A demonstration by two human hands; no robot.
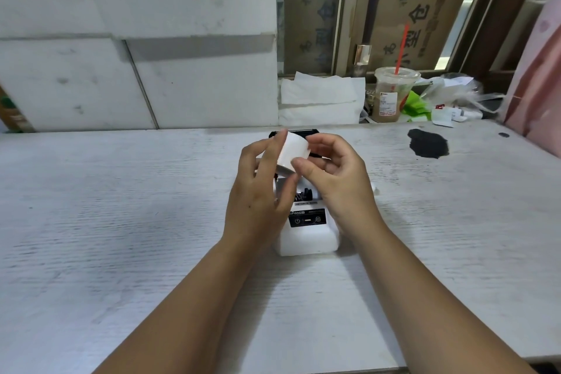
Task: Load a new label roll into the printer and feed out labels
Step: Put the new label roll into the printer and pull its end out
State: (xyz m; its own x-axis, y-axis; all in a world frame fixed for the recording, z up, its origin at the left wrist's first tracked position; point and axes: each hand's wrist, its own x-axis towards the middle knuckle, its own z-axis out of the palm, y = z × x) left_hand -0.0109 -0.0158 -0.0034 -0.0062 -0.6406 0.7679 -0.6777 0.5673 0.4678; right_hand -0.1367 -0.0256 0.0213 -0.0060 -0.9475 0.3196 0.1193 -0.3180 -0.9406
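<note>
A small white label printer sits on the white table in front of me, its lid open at the far end and a black button panel facing up. Both hands hold a white label roll just above the printer's open bay. My left hand grips the roll's left side, fingers along its end. My right hand pinches the roll's near right edge with thumb and fingers. The bay itself is mostly hidden behind my hands.
A black stain marks the table at the far right. Behind the table edge stand a plastic drink cup with a red straw, folded white paper and plastic bags. White foam boards line the back left.
</note>
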